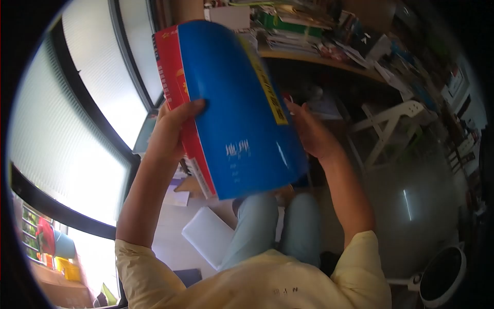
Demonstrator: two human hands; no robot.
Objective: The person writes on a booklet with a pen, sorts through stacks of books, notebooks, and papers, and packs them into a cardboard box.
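Note:
A blue soft-covered book [226, 98], with white lettering and a yellow strip, is held up in front of me, its cover bowed. Behind it, a red printed book or cover [198, 149] sticks out along the left side. My left hand [175, 123] is closed on the left edge, thumb pressed on the blue cover and fingers hidden behind. At the right edge, my right hand [316, 134] grips the blue book; its fingers are partly hidden behind it.
A desk [319, 57] at the back bears paper stacks and a green folder [288, 23]. Near my legs on the floor lies a white flat object [208, 237]. A white folding stand [391, 123] is at right, a round white-rimmed object [445, 278] lower right. Windows [77, 123] line the left.

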